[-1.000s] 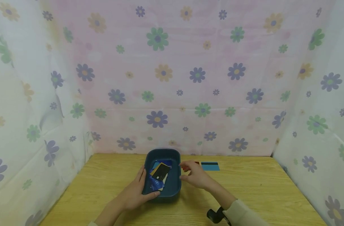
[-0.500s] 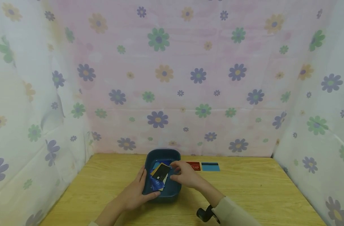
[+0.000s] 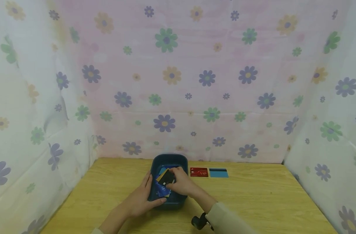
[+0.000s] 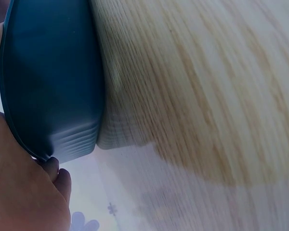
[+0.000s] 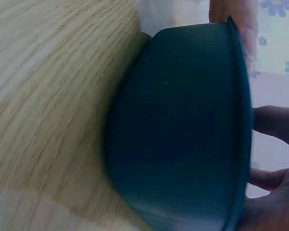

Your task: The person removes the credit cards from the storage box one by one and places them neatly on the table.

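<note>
A dark blue plastic tub (image 3: pixel 169 157) stands on the table with a loose heap of cards inside. On top lies a black card (image 3: pixel 166 177), over a yellow-edged card (image 3: pixel 161 176) and a blue card (image 3: pixel 163 189) with light lettering. My left hand (image 3: pixel 137 200) holds the tub at its near left corner, fingers along the left wall, thumb over the near rim. My right hand (image 3: pixel 182 182) reaches over the right rim, thumb and forefinger apart at the black card's right part, covering some of it. The right wrist view shows these fingers beyond the rim (image 5: pixel 243 120).
Right of the tub, a red card (image 3: pixel 199 172) marked VIP and a light blue card (image 3: pixel 218 173) with a dark stripe lie side by side on the wooden table (image 3: pixel 254 201). Flowered cloth (image 3: pixel 178 107) hangs behind and at both sides.
My right hand has moved left from outside the tub's right rim to over the black card, uncovering the red card. My left hand keeps its place on the tub.
</note>
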